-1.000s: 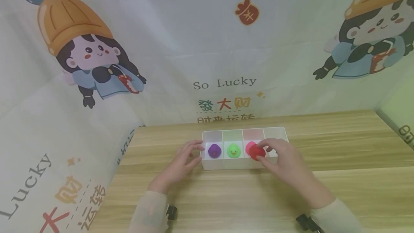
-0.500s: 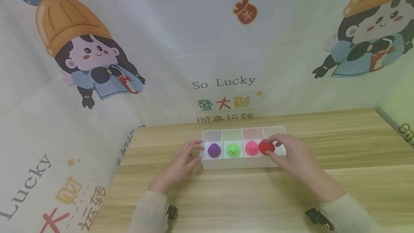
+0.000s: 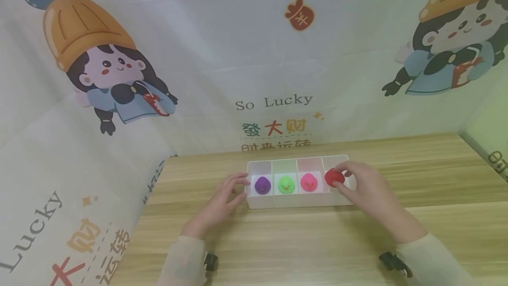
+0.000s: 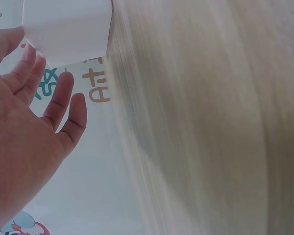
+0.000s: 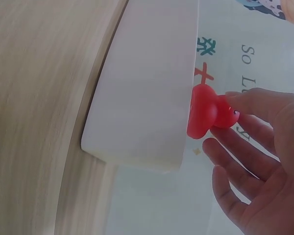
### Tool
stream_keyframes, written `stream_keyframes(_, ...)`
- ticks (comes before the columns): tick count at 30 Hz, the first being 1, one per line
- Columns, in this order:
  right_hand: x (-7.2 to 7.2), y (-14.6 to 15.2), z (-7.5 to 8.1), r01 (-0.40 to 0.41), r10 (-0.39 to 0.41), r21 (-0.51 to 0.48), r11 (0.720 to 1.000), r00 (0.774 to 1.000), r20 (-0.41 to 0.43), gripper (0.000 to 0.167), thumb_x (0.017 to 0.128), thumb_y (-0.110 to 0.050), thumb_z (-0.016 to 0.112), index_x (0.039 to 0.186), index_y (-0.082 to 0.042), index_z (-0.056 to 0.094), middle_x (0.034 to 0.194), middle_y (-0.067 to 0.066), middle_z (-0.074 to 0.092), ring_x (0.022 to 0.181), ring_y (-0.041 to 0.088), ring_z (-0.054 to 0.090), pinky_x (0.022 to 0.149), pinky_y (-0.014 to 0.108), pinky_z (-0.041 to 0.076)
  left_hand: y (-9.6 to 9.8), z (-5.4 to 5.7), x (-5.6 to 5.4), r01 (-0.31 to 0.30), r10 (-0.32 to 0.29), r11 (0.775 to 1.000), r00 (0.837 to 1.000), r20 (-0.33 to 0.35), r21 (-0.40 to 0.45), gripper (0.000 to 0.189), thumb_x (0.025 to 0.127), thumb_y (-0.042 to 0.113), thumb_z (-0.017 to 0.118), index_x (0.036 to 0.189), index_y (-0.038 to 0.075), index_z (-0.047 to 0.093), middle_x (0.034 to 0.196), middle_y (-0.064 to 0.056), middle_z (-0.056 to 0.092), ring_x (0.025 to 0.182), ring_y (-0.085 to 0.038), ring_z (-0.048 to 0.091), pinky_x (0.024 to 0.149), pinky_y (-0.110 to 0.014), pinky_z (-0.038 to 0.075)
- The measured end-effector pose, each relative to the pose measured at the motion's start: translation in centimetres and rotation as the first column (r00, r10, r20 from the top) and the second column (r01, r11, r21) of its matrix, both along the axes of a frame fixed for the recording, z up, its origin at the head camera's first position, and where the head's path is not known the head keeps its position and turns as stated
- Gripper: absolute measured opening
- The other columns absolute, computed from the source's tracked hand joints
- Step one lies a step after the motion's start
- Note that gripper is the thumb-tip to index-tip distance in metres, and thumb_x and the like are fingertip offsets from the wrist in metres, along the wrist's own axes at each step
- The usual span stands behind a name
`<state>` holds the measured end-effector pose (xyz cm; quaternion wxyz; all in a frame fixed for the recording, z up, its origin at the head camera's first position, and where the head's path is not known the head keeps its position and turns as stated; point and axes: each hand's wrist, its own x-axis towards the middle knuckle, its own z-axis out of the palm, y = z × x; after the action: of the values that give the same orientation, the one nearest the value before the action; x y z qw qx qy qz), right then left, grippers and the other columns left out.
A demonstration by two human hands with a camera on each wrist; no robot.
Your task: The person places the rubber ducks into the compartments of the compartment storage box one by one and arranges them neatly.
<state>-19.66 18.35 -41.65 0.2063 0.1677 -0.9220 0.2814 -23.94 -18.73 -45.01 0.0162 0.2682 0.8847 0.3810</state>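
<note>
A white box [image 3: 293, 201] with four compartments in a row stands on the wooden table. From left to right its compartments hold a purple rubber duck [image 3: 262, 186], a green rubber duck [image 3: 286, 185] and a pink rubber duck [image 3: 309, 182]. My right hand [image 3: 367, 186] pinches a red rubber duck [image 3: 334, 177] by its head, over the rightmost compartment. In the right wrist view the red duck's body is partly hidden behind the box's front wall. My left hand [image 3: 228, 195], fingers loosely bent, has its fingertips at the box's left end.
Behind the table [image 3: 416, 162] hangs a pale cloth [image 3: 222, 56] printed with cartoon figures and lettering. It also covers the left side. Black wrist straps show on both forearms.
My right hand has carried the red duck rightward, from in front of the pink duck to the rightmost compartment. The pink duck now shows in full. My left hand has stayed in place.
</note>
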Motion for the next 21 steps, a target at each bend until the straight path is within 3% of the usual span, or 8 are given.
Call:
stream_keyframes(4, -0.21, 0.42, -0.09, 0.005, -0.005, 0.006, 1.000, 1.000, -0.010, 0.027, 0.070, -0.019, 0.074, 0.092, -0.015, 0.061, 0.084, -0.005, 0.059, 0.075, 0.013, 0.053, 0.063, 0.031, 0.044, 0.00, -0.03, -0.01, 0.001, -0.001, 1.000, 1.000, -0.011, -0.003, 0.029, 0.088, 0.017, 0.055, 0.116, 0.016, 0.048, 0.138, 0.003, 0.030, 0.100, -0.021, 0.041, 0.082, -0.043, 0.039)
stream_keyframes(21, -0.90, 0.84, -0.55, -0.006, 0.006, 0.004, 1.000, 0.996, 0.092, 0.026, 0.071, -0.020, 0.074, 0.094, -0.016, 0.061, 0.085, -0.006, 0.060, 0.077, 0.016, 0.055, 0.059, 0.029, 0.044, 0.02, 0.05, 0.15, 0.001, -0.001, 1.000, 1.000, -0.010, -0.005, 0.029, 0.089, 0.018, 0.053, 0.117, 0.016, 0.047, 0.138, 0.005, 0.029, 0.103, -0.023, 0.040, 0.083, -0.044, 0.038)
